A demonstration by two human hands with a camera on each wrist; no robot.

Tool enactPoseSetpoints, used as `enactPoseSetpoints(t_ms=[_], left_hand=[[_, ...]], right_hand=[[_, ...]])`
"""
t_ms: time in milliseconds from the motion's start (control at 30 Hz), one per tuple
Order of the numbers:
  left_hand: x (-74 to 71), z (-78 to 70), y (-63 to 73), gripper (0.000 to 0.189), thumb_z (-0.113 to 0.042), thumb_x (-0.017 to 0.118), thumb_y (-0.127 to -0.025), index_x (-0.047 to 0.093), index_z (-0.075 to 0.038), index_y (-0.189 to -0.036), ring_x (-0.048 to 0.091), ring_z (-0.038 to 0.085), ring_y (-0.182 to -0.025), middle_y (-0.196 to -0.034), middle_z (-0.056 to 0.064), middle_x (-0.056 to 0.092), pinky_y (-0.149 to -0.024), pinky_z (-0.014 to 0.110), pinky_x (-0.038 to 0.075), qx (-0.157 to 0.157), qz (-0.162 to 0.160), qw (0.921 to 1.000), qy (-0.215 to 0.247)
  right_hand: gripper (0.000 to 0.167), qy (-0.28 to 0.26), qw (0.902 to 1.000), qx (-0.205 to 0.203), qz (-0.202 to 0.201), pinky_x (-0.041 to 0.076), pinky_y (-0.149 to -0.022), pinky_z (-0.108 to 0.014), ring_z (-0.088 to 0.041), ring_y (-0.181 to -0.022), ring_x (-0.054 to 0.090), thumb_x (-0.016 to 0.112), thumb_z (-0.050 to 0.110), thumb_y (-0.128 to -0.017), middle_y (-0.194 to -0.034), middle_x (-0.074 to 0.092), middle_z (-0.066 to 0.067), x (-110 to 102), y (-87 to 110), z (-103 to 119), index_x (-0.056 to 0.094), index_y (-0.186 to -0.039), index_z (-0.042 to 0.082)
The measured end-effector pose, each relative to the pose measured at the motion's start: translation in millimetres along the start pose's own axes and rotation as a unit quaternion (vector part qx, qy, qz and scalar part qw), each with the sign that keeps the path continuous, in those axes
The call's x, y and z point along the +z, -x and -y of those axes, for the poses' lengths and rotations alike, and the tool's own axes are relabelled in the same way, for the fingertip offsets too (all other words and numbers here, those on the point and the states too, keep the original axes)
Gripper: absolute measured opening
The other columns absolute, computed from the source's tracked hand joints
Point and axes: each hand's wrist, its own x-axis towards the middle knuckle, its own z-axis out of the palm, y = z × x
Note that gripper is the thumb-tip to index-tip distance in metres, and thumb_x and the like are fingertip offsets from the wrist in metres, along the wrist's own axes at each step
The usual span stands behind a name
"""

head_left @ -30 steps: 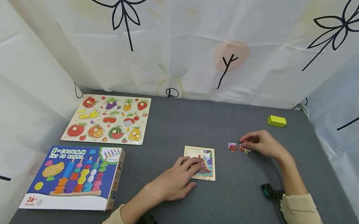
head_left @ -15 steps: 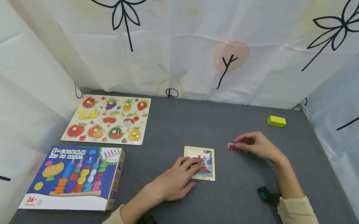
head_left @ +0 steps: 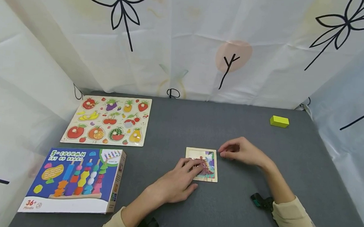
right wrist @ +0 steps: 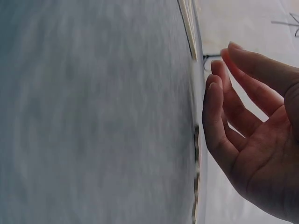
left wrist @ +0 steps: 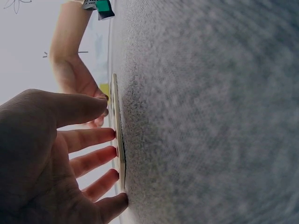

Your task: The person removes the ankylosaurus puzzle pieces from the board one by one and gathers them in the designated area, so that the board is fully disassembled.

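Observation:
A small wooden jigsaw board point(head_left: 201, 150) with a pale frame and a partly covered colourful picture lies in the middle of the table. My left hand point(head_left: 177, 184) rests on its left part, fingers spread and fingertips on the board in the left wrist view. My right hand point(head_left: 245, 152) is just right of the board's upper right corner, its thumb and index finger drawn together. I cannot tell whether a piece is between those fingertips. In the right wrist view, small jigsaw pieces point(right wrist: 196, 147) lie on the table below this hand; the hand hides them in the head view.
A fruit peg puzzle point(head_left: 106, 121) lies at the back left. In front of it is a blue and white bead-set box point(head_left: 74, 180). A yellow block point(head_left: 279, 121) sits at the back right. Patterned white cloth point(head_left: 192, 41) hangs behind and at both sides of the grey table.
My right hand has moved left from above the loose jigsaw pieces to beside the board, and now covers them in the head view. My left hand has stayed on the board.

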Motion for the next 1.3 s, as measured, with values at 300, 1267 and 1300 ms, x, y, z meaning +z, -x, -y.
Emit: enactPoseSetpoints(t_ms=[300,1267,1300], left_hand=[[0.6,0.5,-0.1,0.057,-0.029,0.064,-0.11,0.049,-0.016,-0.163,0.04,0.029,-0.153,-0.17,0.004,0.042,-0.119,0.045,0.052,0.007,-0.006,0.9999,-0.006],[1.6,1.8,0.7,0.055,-0.028,0.063,-0.11,0.049,-0.015,-0.162,0.042,0.03,-0.152,-0.169,0.005,0.043,-0.118,0.044,0.052,0.01,-0.011,0.9998,-0.01],[1.5,1.7,0.7,0.055,-0.028,0.063,-0.11,0.049,-0.015,-0.162,0.042,0.03,-0.152,-0.169,0.005,0.043,-0.118,0.044,0.052,0.01,-0.011,0.9998,-0.011]], right_hand=[[0.016,0.008,0.9988,-0.031,0.038,0.057,-0.074,-0.023,-0.007,-0.082,0.067,0.076,0.012,-0.102,-0.101,0.081,-0.012,16,-15.2,12,0.081,-0.113,0.002],[0.005,0.08,0.9958,-0.011,0.042,0.054,-0.071,-0.022,-0.005,-0.074,0.062,0.079,0.007,-0.097,-0.083,0.072,0.001,34,-31.1,29,0.081,-0.102,0.007],[0.005,0.087,0.9954,-0.011,0.038,0.054,-0.071,-0.021,-0.005,-0.075,0.062,0.08,0.008,-0.097,-0.085,0.072,0.001,34,-30.9,29,0.081,-0.102,0.008]])
